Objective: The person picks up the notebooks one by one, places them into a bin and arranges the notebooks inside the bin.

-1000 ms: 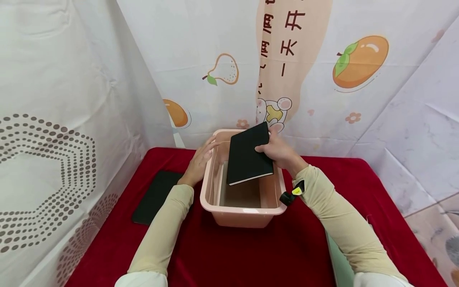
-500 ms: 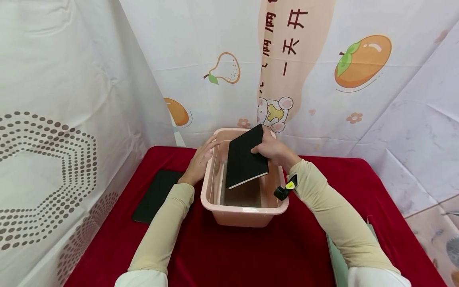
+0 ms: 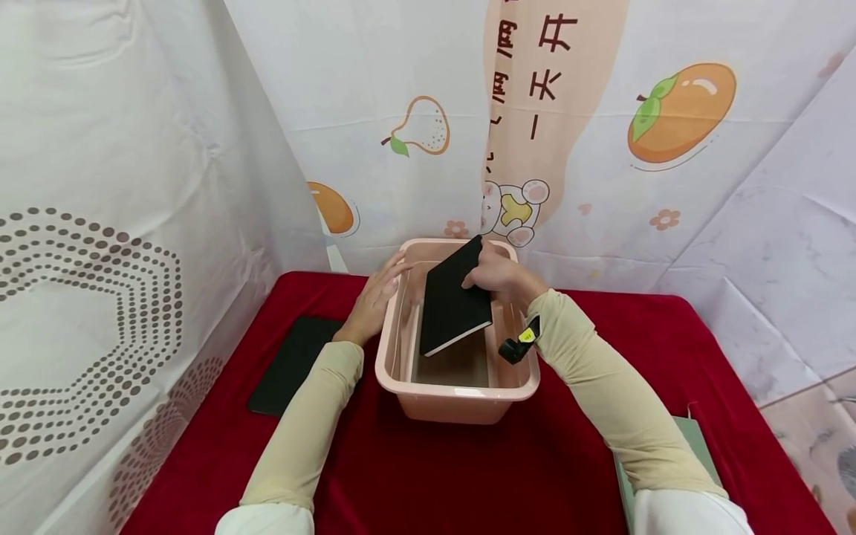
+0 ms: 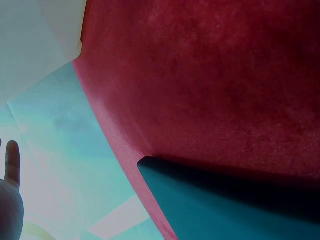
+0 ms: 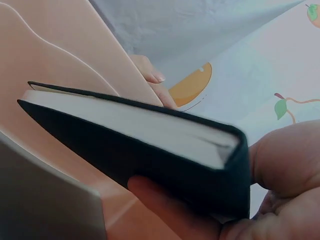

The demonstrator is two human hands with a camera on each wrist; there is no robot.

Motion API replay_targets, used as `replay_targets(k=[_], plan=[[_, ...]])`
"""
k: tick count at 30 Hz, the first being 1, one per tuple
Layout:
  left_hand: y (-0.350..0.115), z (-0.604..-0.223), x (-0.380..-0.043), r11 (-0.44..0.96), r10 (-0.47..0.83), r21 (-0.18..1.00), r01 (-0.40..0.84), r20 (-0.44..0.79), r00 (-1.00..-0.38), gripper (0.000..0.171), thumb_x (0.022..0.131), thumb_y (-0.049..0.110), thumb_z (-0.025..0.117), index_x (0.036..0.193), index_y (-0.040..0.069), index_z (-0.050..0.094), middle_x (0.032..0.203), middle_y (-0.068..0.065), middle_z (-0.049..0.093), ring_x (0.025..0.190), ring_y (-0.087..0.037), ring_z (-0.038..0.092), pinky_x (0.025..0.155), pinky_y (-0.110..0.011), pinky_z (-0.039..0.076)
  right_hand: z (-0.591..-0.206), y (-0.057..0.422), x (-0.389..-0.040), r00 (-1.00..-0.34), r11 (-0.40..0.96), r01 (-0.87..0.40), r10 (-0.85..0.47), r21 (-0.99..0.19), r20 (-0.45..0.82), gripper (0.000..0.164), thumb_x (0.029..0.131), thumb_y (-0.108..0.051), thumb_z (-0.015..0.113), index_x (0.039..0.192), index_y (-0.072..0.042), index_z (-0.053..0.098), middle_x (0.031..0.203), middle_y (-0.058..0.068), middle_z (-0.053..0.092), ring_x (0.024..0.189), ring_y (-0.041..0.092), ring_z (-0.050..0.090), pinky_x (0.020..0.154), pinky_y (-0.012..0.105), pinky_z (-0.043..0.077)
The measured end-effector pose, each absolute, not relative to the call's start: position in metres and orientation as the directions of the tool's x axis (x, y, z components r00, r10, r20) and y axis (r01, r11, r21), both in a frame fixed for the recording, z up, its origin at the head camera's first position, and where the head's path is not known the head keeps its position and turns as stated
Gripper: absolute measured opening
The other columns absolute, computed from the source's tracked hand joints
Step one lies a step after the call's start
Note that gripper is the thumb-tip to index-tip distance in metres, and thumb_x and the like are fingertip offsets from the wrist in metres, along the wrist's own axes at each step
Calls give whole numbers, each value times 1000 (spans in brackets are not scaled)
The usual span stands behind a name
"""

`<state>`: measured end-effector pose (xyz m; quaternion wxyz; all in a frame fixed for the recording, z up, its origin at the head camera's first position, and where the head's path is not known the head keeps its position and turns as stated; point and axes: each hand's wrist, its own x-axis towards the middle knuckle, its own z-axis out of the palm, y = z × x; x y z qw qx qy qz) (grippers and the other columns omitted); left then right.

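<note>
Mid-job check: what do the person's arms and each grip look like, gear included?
Close-fitting beige sleeves reach both wrists, wrinkled in places, with white fabric further up the arms. The left grip and right grip wear no gloves. A black device sits at the right wrist, with a yellow label whose marks are too small to read.

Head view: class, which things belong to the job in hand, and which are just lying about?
Likely the job:
black book, in the right grip
pink tub, left grip at its rim
grey item inside the tub

Seemingly lying about:
black flat item, left
green flat item, right, partly hidden
red cloth underneath
</note>
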<state>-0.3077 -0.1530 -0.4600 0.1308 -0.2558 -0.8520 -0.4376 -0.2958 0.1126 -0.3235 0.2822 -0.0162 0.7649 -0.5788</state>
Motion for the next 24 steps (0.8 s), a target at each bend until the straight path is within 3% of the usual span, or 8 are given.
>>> replay_targets(k=[8,15,20,24], plan=[[-154,-463,-309,490,326,672,555,449,-832,52,111,42,23,149,20,50,170,13,24,147,-27,33,117,-60,30,-324,104,-303,-794,407,324,-374,-854,-480,102,97,9,46,157,-21,-30,163,24,17,129,40,52,104,47,51],[-155,-463,-309,485,320,678,552,450,-834,50,111,42,23,150,23,50,170,14,24,144,-26,35,115,-61,32,-327,96,-306,-783,416,302,-405,-858,-472,70,94,12,45,151,-4,7,147,25,35,118,35,58,96,42,55],[-154,-462,-309,489,315,683,543,442,-840,51,111,44,23,149,24,50,170,15,23,144,-25,35,114,-62,33,-335,92,-307,-786,416,307,-397,-856,-475,56,92,10,47,144,6,25,128,21,49,101,29,65,84,40,60],[-153,-462,-310,487,318,682,546,444,-838,53,111,45,23,150,23,50,170,15,23,145,-24,34,116,-61,31,-341,90,-309,-780,441,319,-380,-839,-497,55,93,6,49,143,6,26,121,17,49,97,26,64,82,38,59]])
